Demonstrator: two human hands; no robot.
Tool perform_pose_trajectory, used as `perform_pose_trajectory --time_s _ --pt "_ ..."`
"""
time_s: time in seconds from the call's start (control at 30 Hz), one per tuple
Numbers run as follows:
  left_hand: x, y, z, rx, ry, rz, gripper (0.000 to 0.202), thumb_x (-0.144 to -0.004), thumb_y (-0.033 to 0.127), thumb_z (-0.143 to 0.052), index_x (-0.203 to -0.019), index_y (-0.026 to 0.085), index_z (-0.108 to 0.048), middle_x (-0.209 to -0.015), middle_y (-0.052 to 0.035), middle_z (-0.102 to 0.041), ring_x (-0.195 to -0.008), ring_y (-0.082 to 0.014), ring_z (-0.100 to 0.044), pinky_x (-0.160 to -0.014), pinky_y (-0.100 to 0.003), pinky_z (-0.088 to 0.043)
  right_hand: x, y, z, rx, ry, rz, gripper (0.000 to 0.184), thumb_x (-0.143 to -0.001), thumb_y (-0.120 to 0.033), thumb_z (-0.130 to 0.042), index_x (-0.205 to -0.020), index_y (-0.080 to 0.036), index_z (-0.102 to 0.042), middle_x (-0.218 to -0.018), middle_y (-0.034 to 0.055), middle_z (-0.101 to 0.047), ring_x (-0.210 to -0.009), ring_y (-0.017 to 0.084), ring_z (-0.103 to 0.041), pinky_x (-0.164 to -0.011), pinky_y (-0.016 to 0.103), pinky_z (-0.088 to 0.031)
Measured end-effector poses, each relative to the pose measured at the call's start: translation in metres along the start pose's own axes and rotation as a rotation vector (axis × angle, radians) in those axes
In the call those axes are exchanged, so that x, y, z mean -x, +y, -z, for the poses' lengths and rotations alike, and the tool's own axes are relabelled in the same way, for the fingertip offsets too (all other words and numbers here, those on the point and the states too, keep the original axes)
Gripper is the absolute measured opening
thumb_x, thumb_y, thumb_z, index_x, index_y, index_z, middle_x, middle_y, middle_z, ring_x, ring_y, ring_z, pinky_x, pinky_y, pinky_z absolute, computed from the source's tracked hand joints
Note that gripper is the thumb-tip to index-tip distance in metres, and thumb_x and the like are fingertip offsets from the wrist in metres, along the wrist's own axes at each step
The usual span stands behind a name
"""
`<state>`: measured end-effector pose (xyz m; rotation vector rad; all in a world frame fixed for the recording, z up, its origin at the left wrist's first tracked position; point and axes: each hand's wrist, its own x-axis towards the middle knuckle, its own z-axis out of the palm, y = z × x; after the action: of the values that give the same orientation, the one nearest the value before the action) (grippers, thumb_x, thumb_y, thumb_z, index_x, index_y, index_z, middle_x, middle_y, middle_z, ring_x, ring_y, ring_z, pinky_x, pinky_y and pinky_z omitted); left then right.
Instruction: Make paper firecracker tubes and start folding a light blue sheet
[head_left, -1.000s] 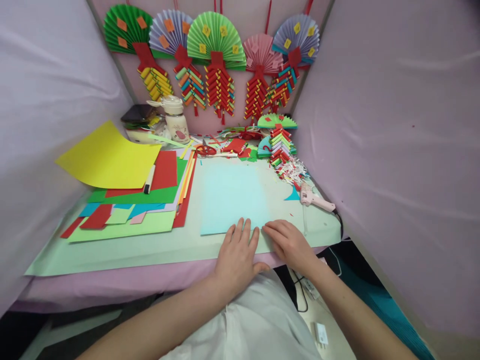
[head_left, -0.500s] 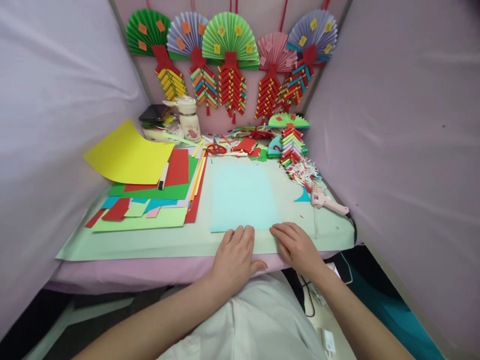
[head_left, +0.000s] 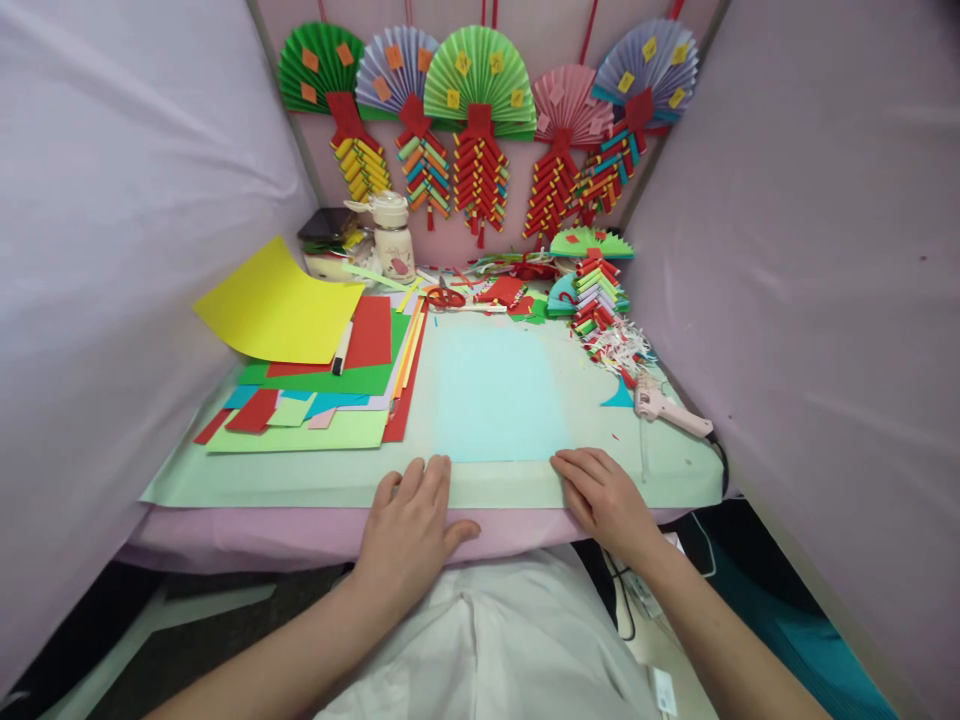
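A light blue sheet of paper (head_left: 499, 395) lies flat on the pale green mat (head_left: 315, 480) in front of me. My left hand (head_left: 409, 525) rests flat at the table's front edge, fingers stretched toward the sheet's near left corner, holding nothing. At the sheet's near right corner lies my right hand (head_left: 604, 495), fingers extended and touching the paper's edge.
A stack of coloured paper (head_left: 315, 385) with a curled yellow sheet (head_left: 277, 310) lies at the left. Red scissors (head_left: 446, 297), a cream bottle (head_left: 394, 240), paper firecracker pieces (head_left: 596, 290) and a pink glue gun (head_left: 664, 408) lie behind and right. Paper fans (head_left: 480, 85) hang on the back wall.
My left hand has slid left along the sheet's near edge, away from the right hand. The view has shifted to the left, so the table appears further right.
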<state>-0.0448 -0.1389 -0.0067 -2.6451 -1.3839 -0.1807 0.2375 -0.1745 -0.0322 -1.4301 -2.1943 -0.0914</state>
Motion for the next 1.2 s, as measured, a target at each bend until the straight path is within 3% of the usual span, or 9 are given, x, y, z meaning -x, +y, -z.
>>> perform_pose_trajectory --time_s 0.17,0.27,0.4,0.5,0.67,1.2 --pt "0.006 -0.012 0.0 -0.002 0.053 0.008 0.063 -0.084 0.05 -0.061 -0.131 0.008 -0.051 -0.127 -0.0173 -0.058 -0.115 -0.0352 -0.048 -0.091 -0.05 -0.036 0.0 -0.001 0.002 -0.013 -0.005 -0.008 0.035 -0.09 -0.014 -0.05 -0.124 -0.017 -0.055 -0.118 0.0102 -0.061 -0.106 0.024 -0.053 -0.092 0.044 -0.049" --pt "0.002 -0.016 0.003 0.051 0.165 0.003 0.06 -0.084 0.047 -0.062 -0.126 0.006 -0.052 -0.123 -0.0195 -0.058 -0.112 -0.036 -0.049 -0.089 -0.05 -0.039 -0.003 -0.004 0.009 -0.01 0.008 -0.023 0.033 -0.089 -0.017 -0.051 -0.122 -0.019 -0.055 -0.121 0.0112 -0.059 -0.108 0.025 -0.053 -0.092 0.046 -0.047" --pt "-0.019 -0.013 0.005 0.213 0.324 -0.173 0.032 -0.092 0.026 -0.051 -0.119 0.008 -0.055 -0.12 -0.0172 -0.056 -0.113 -0.0303 -0.048 -0.093 -0.045 -0.042 -0.018 -0.017 0.015 -0.033 0.041 0.0 0.032 -0.089 -0.016 -0.05 -0.121 -0.019 -0.054 -0.119 0.0123 -0.058 -0.107 0.025 -0.052 -0.091 0.046 -0.046" --pt "-0.038 -0.007 0.001 0.343 0.232 -0.38 0.025 -0.095 0.015 -0.039 -0.113 0.011 -0.056 -0.109 -0.0131 -0.059 -0.1 -0.0228 -0.052 -0.085 -0.038 -0.048 -0.036 -0.025 0.008 -0.099 -0.035 0.085 0.031 -0.091 -0.014 -0.045 -0.12 -0.018 -0.055 -0.111 0.0112 -0.061 -0.099 0.023 -0.054 -0.084 0.042 -0.047" --pt "-0.056 -0.005 -0.009 0.352 0.041 -0.507 0.025 -0.097 0.014 -0.037 -0.111 0.012 -0.057 -0.098 -0.0096 -0.059 -0.089 -0.0214 -0.05 -0.078 -0.036 -0.048 -0.054 -0.024 -0.011 -0.113 -0.147 0.172 0.027 -0.092 -0.014 -0.043 -0.114 -0.016 -0.059 -0.101 0.0104 -0.062 -0.09 0.021 -0.052 -0.077 0.038 -0.047" --pt "-0.063 -0.013 -0.005 0.36 -0.004 -0.51 0.028 -0.095 0.012 -0.035 -0.097 0.014 -0.063 -0.09 -0.008 -0.058 -0.087 -0.0205 -0.05 -0.077 -0.035 -0.047 -0.061 -0.017 -0.002 -0.022 -0.235 0.256 0.022 -0.096 -0.017 -0.041 -0.104 -0.018 -0.061 -0.095 0.0074 -0.062 -0.088 0.018 -0.052 -0.077 0.034 -0.045"
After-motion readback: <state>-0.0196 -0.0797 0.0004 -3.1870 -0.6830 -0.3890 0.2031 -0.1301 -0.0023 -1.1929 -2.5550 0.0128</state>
